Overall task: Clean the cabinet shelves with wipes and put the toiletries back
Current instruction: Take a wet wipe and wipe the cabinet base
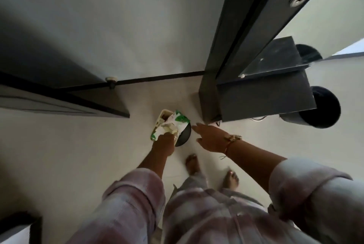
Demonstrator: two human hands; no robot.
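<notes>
While left hand grips the green-and-white wipes pack by its near end, fingers curled round it, right hand is spread wide and empty, with straight fingers pointing to 10 o'clock at the pack. My read: left steadies the pack so right can pull a wipe or peel the flap. Flap state too blurred to call.

Thread bracelet on the right wrist.

Pack is at 6 o'clock of frame centre, held low over the floor. It overlaps a black round object at its 4 o'clock and a cream open box at its 11 o'clock. Can't tell if it touches either.

Bare feet at 5 o'clock of the pack.

Dark cabinet at 2 o'clock of right hand, base near the fingertips. Glassy pane in it, likely a shelf. Black cylinder at the cabinet's 3 o'clock.

Door at 9 o'clock, doorstop beside it.

No toiletries identifiable.

Judgement: early stage, wipe not yet out, shelves not yet wiped. Risk: a careless pull drags out several wipes.
</notes>
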